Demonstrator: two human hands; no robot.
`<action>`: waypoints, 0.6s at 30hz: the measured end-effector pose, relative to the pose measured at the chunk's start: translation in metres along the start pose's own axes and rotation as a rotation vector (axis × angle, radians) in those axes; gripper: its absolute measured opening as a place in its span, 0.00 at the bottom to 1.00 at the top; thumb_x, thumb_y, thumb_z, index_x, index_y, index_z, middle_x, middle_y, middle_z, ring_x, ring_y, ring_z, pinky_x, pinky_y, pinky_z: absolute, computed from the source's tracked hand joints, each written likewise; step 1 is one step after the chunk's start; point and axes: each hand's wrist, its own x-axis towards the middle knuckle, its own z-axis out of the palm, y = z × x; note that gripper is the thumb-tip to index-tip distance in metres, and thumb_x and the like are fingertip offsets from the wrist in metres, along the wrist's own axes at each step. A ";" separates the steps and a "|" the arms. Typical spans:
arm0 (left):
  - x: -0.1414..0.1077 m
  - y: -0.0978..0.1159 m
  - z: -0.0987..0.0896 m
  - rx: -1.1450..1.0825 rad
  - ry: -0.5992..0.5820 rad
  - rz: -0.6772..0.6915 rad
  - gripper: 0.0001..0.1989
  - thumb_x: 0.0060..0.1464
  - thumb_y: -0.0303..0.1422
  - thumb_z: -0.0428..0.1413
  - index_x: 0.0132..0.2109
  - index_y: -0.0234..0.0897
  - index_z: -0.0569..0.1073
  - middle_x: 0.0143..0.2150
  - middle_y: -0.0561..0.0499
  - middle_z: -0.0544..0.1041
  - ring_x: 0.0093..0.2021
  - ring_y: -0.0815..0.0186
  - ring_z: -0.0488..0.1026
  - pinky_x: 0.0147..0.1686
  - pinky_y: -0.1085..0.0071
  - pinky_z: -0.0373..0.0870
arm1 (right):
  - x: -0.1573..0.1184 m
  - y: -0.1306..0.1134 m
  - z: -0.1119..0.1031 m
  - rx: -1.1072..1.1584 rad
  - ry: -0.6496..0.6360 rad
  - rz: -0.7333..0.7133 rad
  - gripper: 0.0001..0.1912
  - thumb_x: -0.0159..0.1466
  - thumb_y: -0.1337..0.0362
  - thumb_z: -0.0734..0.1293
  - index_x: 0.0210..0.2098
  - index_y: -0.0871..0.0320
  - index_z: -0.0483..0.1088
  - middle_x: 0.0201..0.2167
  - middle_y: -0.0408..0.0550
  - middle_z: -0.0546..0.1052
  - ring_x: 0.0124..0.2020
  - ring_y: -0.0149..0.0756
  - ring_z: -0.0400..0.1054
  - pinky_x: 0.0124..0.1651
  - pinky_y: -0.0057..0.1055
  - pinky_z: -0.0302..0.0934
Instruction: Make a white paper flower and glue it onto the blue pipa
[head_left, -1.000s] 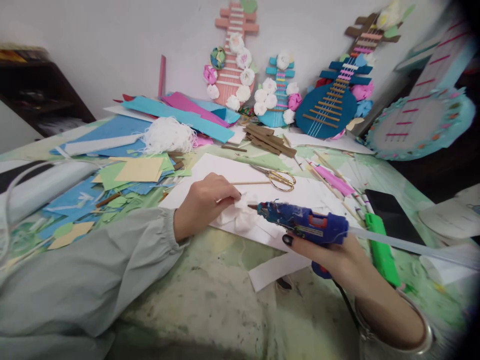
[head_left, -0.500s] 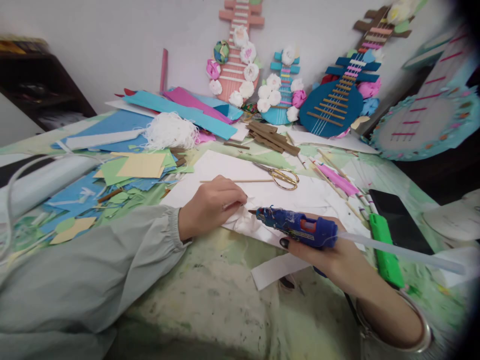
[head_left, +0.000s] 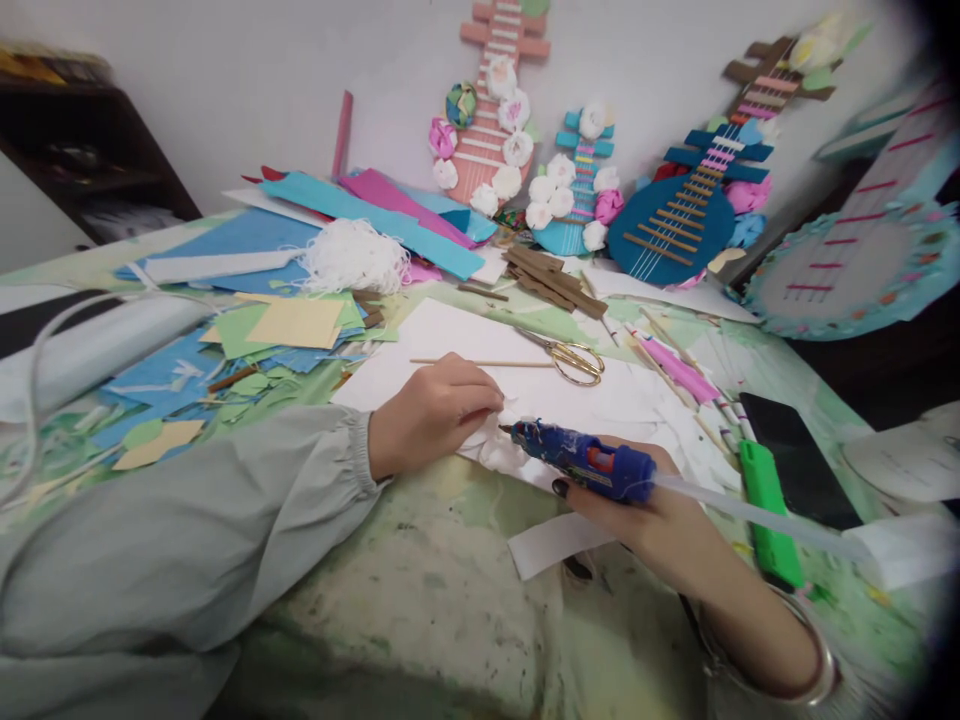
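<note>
My left hand is closed in a pinch on a crumpled white paper flower, partly hidden by the fingers. In my right hand is a blue hot glue gun, fingers wrapped round its handle. Its nozzle points left and lies close by the white paper and my left fingertips; whether it touches cannot be made out. A long clear glue stick juts from the gun's back end. Beneath both hands lies a large white paper sheet, with gold-handled scissors and a thin wooden stick on it.
A white paper strip lies near the front. Paper scraps and white string cover the left. A green box cutter and a black phone sit right. Decorated paper instruments lean against the wall.
The glue gun's tip has come slightly nearer to the white paper in my left hand. The whole view has shifted a little; the left hand keeps its pinch.
</note>
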 end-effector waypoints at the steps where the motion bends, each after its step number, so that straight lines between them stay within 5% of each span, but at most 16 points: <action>1: 0.000 0.000 0.000 -0.004 0.001 0.005 0.10 0.57 0.27 0.50 0.34 0.37 0.75 0.37 0.48 0.81 0.40 0.66 0.76 0.43 0.68 0.69 | 0.000 0.001 0.000 -0.010 -0.003 -0.006 0.05 0.53 0.64 0.67 0.21 0.53 0.72 0.16 0.41 0.68 0.20 0.35 0.61 0.22 0.30 0.51; 18: 0.000 -0.001 0.001 -0.020 0.021 0.040 0.10 0.57 0.24 0.50 0.33 0.37 0.75 0.36 0.48 0.81 0.39 0.66 0.76 0.42 0.68 0.68 | 0.003 0.001 0.005 -0.081 -0.045 0.016 0.08 0.55 0.61 0.65 0.20 0.54 0.70 0.17 0.42 0.68 0.21 0.35 0.61 0.22 0.29 0.51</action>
